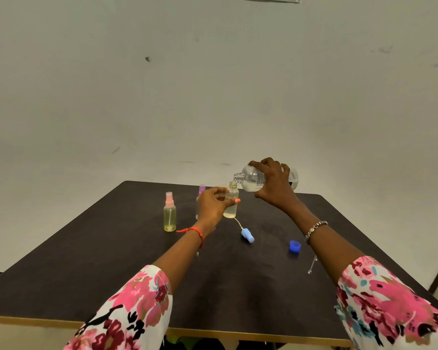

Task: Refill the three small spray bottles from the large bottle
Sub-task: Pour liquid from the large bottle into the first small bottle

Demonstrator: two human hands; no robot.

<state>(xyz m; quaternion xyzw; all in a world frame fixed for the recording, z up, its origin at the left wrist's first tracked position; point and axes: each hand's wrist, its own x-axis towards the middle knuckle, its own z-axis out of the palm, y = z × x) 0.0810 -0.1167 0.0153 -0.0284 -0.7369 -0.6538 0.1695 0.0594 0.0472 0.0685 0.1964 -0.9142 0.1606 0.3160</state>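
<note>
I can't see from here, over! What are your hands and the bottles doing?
Right hand tips large bottle, mouth over open small bottle. Left hand steadies it on the table. Blue sprayer top and blue cap lie clear.

Dark table (111, 274) — blue cap (294, 246), pink-topped yellowish bottle (169, 215), floral sleeves (127, 317)

- My right hand (273, 184) tips the large bottle (250, 178), its mouth touching the open small bottle (231, 202).
- My left hand (213, 204) grips that small bottle, upright on the table (86, 261).
- Its blue sprayer (247, 235) lies beside a blue cap (294, 246).
</note>
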